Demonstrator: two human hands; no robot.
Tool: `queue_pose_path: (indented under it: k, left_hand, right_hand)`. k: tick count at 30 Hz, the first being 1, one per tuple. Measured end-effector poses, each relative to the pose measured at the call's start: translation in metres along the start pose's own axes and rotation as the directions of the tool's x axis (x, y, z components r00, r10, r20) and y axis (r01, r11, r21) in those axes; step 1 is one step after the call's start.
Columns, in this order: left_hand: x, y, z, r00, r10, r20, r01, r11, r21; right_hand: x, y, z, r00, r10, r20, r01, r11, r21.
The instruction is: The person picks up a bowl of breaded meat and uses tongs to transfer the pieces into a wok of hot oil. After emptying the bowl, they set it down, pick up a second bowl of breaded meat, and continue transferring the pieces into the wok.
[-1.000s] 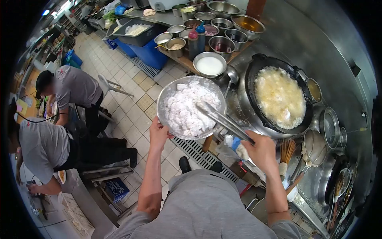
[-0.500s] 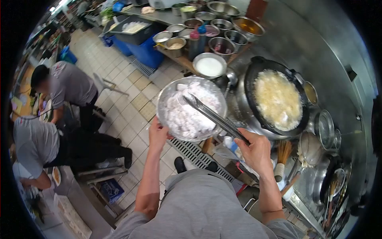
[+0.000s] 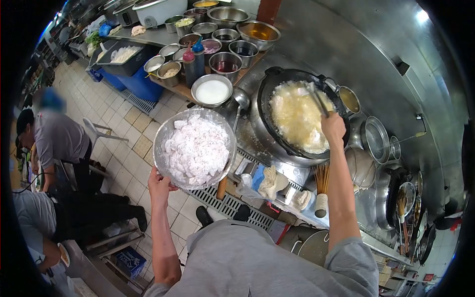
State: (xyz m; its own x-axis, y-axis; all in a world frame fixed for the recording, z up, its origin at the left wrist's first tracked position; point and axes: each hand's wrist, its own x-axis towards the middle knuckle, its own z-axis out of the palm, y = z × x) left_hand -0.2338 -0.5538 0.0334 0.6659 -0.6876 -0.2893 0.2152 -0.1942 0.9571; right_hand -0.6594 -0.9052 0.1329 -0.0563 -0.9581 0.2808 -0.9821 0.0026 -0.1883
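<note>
Presently a metal bowl (image 3: 194, 148) heaped with floured white pieces (image 3: 196, 150) is gripped at its near rim by the left hand (image 3: 159, 182) and held out over the tiled floor (image 3: 133, 148), left of the cooking worktop (image 3: 277, 168). Tongs (image 3: 318, 99) are clasped in the right hand (image 3: 333, 127), fingers closed round the handles, their tips reaching into the wok (image 3: 299, 116) of foaming pale-yellow oil.

To do this frying step well, the pieces are best lowered close to the oil surface and let go gently, so that splashing is avoided; they should be spaced apart so that they are less likely to stick together. The bowl should be kept level and clear of the hot rim.

The pieces appear chunky, irregular and thickly dusted in white powder, piled well above the bowl's rim. A smaller bowl of white powder (image 3: 212, 91) is set just beyond.
</note>
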Motion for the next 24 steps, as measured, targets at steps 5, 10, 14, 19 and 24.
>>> queue_pose_path:
  k: [5,10,14,19,24]
  left_hand:
    - [0.0,-0.001,-0.002,1.0,0.025,-0.009,-0.025,0.999,-0.027]
    - [-0.004,0.008,0.0,1.0,0.012,-0.007,-0.012,1.0,0.029]
    - [-0.006,0.012,0.002,1.0,0.022,0.018,-0.021,1.0,-0.011]
    - [0.002,-0.001,0.003,0.998,0.068,0.006,-0.067,0.987,-0.149]
    - [0.004,-0.004,-0.006,0.999,0.029,-0.025,-0.028,0.999,0.018]
  right_hand:
    - [-0.054,-0.031,-0.052,0.99,-0.134,0.039,0.121,0.962,0.247]
    - [-0.15,-0.063,-0.085,0.861,-0.388,0.328,0.197,0.85,0.489]
    - [-0.201,-0.105,-0.097,0.755,-0.541,0.371,0.344,0.809,0.477]
    - [-0.224,-0.161,-0.076,0.656,-0.572,0.492,0.345,0.807,0.478]
    - [-0.219,-0.13,-0.071,0.724,-0.59,0.357,0.324,0.748,0.579]
